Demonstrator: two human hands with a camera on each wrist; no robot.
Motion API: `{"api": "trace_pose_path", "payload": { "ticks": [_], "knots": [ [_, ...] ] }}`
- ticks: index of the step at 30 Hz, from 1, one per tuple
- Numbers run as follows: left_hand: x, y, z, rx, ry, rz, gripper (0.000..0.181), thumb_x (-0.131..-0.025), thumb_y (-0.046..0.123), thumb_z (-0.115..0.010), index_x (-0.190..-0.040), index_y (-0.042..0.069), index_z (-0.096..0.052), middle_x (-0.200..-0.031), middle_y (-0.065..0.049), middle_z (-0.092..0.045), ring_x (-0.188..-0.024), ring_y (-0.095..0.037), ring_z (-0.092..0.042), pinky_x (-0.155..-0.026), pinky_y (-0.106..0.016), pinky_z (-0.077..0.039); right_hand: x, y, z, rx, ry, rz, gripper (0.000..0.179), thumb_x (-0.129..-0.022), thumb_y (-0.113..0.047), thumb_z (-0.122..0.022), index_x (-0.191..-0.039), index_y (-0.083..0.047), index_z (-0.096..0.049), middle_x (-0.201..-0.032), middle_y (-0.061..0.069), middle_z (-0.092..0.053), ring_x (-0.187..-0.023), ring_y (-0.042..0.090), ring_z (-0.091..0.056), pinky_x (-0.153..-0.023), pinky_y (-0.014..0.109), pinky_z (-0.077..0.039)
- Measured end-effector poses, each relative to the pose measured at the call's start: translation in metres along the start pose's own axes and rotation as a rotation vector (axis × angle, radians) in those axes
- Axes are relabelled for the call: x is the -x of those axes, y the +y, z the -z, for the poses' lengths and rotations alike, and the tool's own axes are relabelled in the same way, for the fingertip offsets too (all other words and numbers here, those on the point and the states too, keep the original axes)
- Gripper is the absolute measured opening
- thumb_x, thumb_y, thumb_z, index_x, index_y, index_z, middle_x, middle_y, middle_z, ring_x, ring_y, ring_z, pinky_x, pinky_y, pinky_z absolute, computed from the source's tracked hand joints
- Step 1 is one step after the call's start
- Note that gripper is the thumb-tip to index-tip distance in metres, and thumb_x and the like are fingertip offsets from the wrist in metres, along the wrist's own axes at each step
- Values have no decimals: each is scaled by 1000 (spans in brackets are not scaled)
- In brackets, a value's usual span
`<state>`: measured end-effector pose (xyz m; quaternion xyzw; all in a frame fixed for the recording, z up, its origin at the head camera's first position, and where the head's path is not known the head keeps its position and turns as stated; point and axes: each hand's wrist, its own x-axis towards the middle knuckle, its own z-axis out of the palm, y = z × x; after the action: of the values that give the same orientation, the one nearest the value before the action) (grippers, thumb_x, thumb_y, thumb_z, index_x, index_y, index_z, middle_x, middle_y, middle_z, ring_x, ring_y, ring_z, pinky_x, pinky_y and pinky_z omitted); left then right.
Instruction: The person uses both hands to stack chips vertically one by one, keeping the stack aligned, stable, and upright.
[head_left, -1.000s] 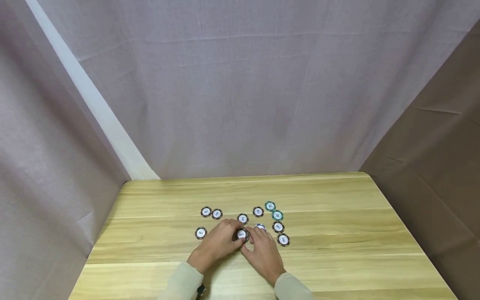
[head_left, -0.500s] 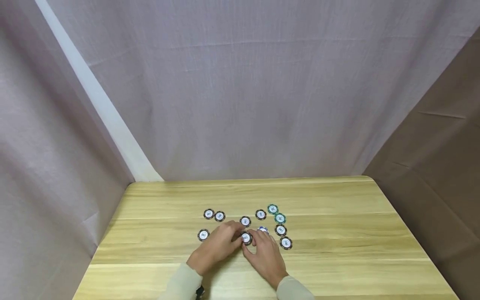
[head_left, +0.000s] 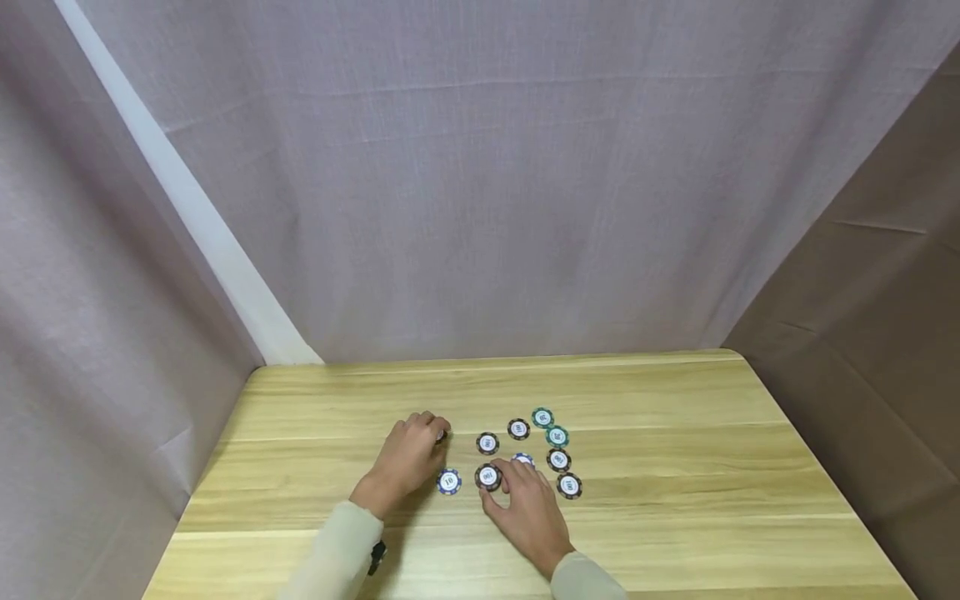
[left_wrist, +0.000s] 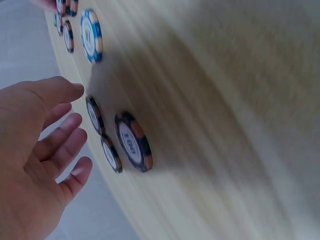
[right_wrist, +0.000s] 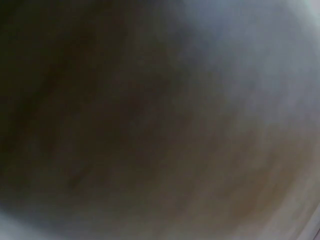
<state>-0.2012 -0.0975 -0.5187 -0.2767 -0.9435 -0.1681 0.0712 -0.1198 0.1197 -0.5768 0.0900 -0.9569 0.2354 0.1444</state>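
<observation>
My right hand [head_left: 528, 508] holds a black poker chip [head_left: 488, 477] marked 100 between thumb and fingers; its edge looks thick, like a small stack. A blue-and-white chip [head_left: 522, 460] is partly hidden by that hand. To the left, my left hand [head_left: 408, 457] hovers over the table with fingers loosely bent, covering most of a black chip [head_left: 442, 436]. In the left wrist view its fingers hold nothing, beside two small-looking black chips [left_wrist: 95, 115] and a nearer black 100 chip [left_wrist: 134, 141]. A blue 10 chip [head_left: 448, 482] lies between the hands.
Two black chips [head_left: 487, 443] lie beyond the right hand. On the right, two green chips [head_left: 543, 417] and two more black chips [head_left: 558, 459] form a curved line. The wooden table [head_left: 675, 500] meets grey curtains [head_left: 480, 208] behind. The right wrist view is dark and blurred.
My left hand has left the middle chip and moved left and away from me, over the left black chips. The blue 10 chip is now uncovered. My right hand stays at the middle chip.
</observation>
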Motion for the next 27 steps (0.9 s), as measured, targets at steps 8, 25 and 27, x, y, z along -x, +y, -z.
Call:
{"api": "trace_pose_path", "payload": {
  "ticks": [8,25,27],
  "knots": [
    [-11,-13,7,-111,-158,57,31,-94,22,-80,-121,11,-72,-119,-10,-69,-110,-32,-64,-96,-56,-53,-1,-2,0,-7,11,-5,35,-89,-39,-81,-118,-22,-72,-79,-18,-45,-75,1,-42,-74,28,-45],
    [-14,-13,-1,-316,-178,65,31,-80,44,-70,-84,14,-61,-81,-1,-62,-78,-19,-58,-80,-41,-49,2,2,0,3,0,-5,35,-89,-39,-80,-118,-21,-72,-79,-17,-44,-76,2,-42,-73,28,-43],
    [-13,-13,-1,-318,-143,60,33,-78,46,-69,-83,15,-60,-80,-1,-63,-77,-20,-61,-80,-41,-50,-1,0,0,4,7,3,35,-89,-39,-80,-118,-20,-72,-79,-17,-44,-76,2,-41,-72,28,-42]
  ]
}}
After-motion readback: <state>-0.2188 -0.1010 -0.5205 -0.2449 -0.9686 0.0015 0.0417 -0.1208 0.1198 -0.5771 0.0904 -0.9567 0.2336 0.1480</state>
